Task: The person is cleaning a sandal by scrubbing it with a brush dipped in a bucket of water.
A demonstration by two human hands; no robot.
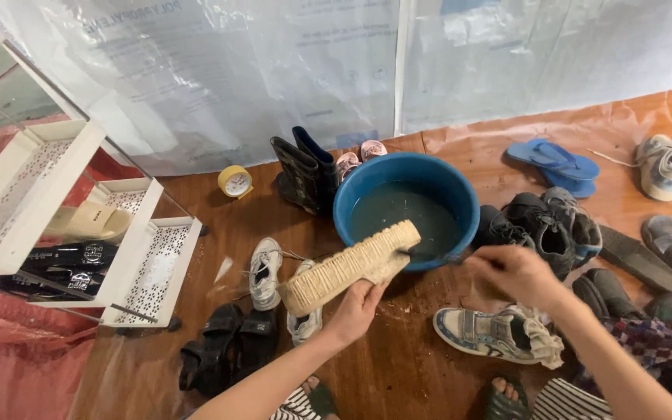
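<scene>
Scene entry, largest item first: a white openwork shoe rack (33, 183) filled the left of the frame, its shelves holding a tan slide (91, 220) and black sandals (68, 255). At centre stood a blue basin (460, 204) holding murky grey-green water and nothing else that could be made out. Over its near rim the left hand (357, 307) was clenched round the heel end of a cream woven-sole shoe (350, 266), which lay tilted with its toe above the water. The right hand (513, 272), right of centre, pinched a thin dark handle (429, 256) reaching toward the basin (its working end could not be told). Loose footwear lay all round: black boots (305, 171) behind the basin, black sneakers (542, 225) to its right, blue flip-flops (558, 165) at upper right, a worn blue-and-white sneaker (491, 333) at lower centre, a yellow tape roll (235, 181) at upper centre-left. Risk, as judged: hard scrubbing could jolt the rim and slop water over the nearby dry pairs; a wet grip could let the shoe slide in.
</scene>
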